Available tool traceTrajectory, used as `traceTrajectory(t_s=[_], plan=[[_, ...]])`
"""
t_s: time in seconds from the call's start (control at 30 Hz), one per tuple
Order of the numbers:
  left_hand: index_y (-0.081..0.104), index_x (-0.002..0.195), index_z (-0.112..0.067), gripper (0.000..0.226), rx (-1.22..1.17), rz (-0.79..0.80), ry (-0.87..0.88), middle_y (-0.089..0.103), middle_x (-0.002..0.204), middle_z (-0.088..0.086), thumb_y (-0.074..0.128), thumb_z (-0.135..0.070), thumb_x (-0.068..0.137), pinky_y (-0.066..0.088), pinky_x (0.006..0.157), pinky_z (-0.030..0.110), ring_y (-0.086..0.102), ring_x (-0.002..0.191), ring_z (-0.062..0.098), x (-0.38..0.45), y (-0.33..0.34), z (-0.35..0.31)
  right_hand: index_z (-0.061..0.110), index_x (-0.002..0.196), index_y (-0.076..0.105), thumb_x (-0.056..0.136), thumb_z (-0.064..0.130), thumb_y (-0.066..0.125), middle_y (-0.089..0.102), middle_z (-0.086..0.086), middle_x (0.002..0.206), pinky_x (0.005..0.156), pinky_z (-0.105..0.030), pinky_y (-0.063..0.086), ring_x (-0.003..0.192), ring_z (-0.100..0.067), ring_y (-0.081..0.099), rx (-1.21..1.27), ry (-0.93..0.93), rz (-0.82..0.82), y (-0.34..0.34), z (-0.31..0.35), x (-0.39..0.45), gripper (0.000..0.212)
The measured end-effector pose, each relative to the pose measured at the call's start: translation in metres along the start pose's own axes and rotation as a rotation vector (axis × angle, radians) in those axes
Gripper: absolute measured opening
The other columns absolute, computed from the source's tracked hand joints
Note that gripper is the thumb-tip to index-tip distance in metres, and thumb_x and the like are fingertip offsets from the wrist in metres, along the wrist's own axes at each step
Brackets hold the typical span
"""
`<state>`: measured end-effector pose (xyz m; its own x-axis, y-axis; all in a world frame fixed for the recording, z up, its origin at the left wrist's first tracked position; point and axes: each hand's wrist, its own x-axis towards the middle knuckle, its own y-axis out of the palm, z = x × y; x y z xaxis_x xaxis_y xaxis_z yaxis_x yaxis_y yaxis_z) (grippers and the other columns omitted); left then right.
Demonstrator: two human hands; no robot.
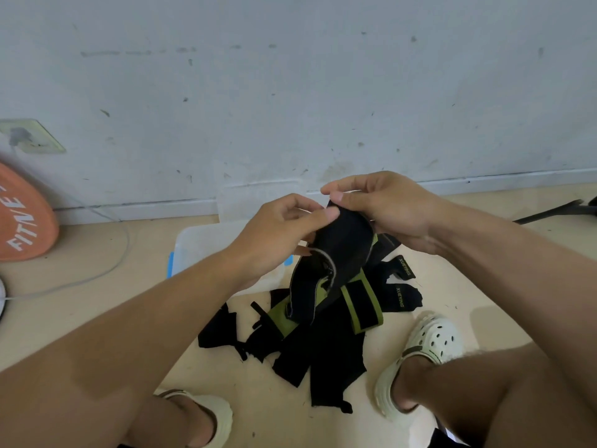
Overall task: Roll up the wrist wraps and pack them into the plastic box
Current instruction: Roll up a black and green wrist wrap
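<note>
A black and green wrist wrap (339,253) hangs in the air between both hands, its lower end trailing down toward the floor. My left hand (277,234) pinches its upper left edge, thumb on top. My right hand (384,208) pinches the top end from the right. Below lies a pile of several more black and green wrist wraps (323,344) on the floor. The clear plastic box (200,240) with blue latches sits behind my left hand, partly hidden by my forearm.
My two feet in pale clogs (429,347) stand on either side of the pile. An orange fitness disc (22,218) leans on the wall at the left, with a white cable (106,270) across the floor. A dark bar (549,213) lies at the far right.
</note>
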<state>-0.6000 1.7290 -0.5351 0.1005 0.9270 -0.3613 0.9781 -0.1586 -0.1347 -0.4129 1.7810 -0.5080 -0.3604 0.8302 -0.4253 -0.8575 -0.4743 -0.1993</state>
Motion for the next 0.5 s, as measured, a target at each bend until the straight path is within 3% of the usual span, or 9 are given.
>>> traceTrajectory(t_s=[0.1,0.37,0.5], plan=[[0.07,0.112,-0.019,0.026,0.023,-0.042,0.02,0.078,0.104,-0.002,0.077,-0.033,0.091,0.058,0.071,0.021,0.076,0.092,0.01,0.002,0.0,0.002,0.024,0.119,0.072,0.099,0.015,0.068,0.079,-0.011,0.098,0.079,-0.03,0.056,0.083,-0.019,0.075,0.052,-0.012,0.011,0.0,-0.002,0.0,0.022],[0.07,0.097,-0.015,0.011,-0.087,-0.258,0.065,0.078,0.094,0.01,0.078,-0.02,0.091,0.062,0.086,0.041,0.076,0.086,0.023,0.006,-0.004,0.002,0.02,0.113,0.065,0.088,0.024,0.08,0.079,-0.01,0.102,0.069,-0.024,0.053,0.081,-0.019,0.074,0.07,-0.011,-0.035,0.002,0.003,-0.001,0.03],[0.069,0.096,-0.019,0.011,-0.175,-0.449,0.076,0.077,0.099,0.007,0.078,-0.023,0.092,0.061,0.093,0.045,0.075,0.096,0.025,0.013,-0.014,0.0,0.012,0.114,0.069,0.088,0.027,0.079,0.079,-0.013,0.101,0.074,-0.03,0.06,0.08,-0.022,0.075,-0.069,0.084,0.1,0.003,0.001,-0.005,0.032]])
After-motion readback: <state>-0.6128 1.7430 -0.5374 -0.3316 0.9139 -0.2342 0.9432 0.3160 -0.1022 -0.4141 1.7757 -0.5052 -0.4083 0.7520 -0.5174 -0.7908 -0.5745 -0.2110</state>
